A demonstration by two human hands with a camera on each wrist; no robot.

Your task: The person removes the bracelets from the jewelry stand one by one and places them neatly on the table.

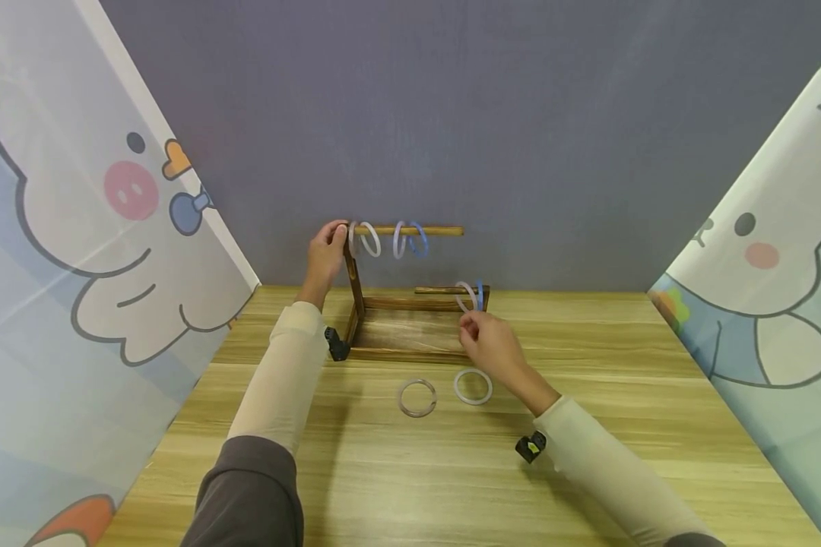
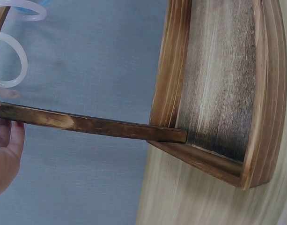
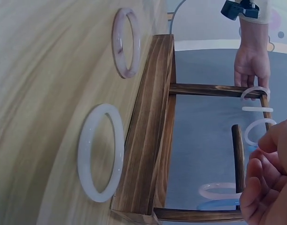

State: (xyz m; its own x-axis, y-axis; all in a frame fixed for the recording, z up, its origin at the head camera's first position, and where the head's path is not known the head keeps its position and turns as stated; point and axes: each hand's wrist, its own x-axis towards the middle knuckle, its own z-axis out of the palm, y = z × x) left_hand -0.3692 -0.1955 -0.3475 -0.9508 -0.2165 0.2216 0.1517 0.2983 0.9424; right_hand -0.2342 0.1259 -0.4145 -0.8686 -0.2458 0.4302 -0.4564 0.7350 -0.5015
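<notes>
A dark wooden bangle stand (image 1: pixel 356 285) has a long upper bar and a short lower bar over a tray-like base. My left hand (image 1: pixel 324 251) grips the top of its tall post. Several bangles hang from the upper bar, among them a white bangle (image 1: pixel 376 245) and a blue bangle (image 1: pixel 424 241). On the lower bar hang a pale pink bangle (image 3: pixel 217 186) and a second blue bangle (image 3: pixel 213 205). My right hand (image 1: pixel 496 346) is just in front of these two, fingers loosely bent, with nothing visibly held. It hides part of the lower bar in the right wrist view.
On the wood-grain table (image 1: pixel 588 456), in front of the stand, lie a white bangle (image 3: pixel 85 154) and a brownish-pink marbled bangle (image 3: pixel 118 42). A grey wall (image 1: pixel 554 152) rises behind. Cartoon-printed panels (image 1: pixel 75 251) stand at both sides.
</notes>
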